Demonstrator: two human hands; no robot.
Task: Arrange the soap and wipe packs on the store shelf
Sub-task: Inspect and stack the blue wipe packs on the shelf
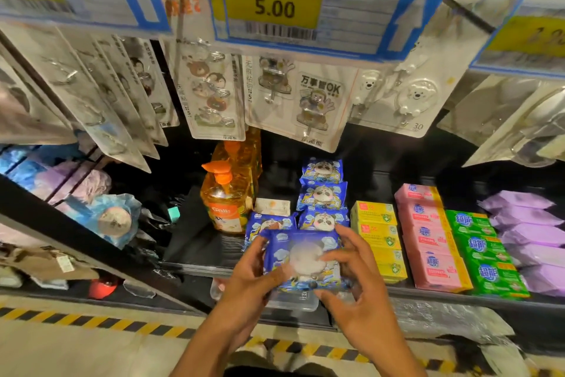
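Head view: both hands hold one blue panda-print soft wipe pack [305,249] over the front edge of the black store shelf [195,242]. Left hand [247,282] grips its left side, thumb on the face; right hand [357,291] clamps the right side, fingers curled over the top and bottom edges. Behind it a row of matching blue packs [322,193] runs to the back. To the right: yellow soap boxes [377,233], pink soap bars [428,239], green soap bars [483,251], purple wipe packs [526,233]. To the left: orange pump bottle [226,202].
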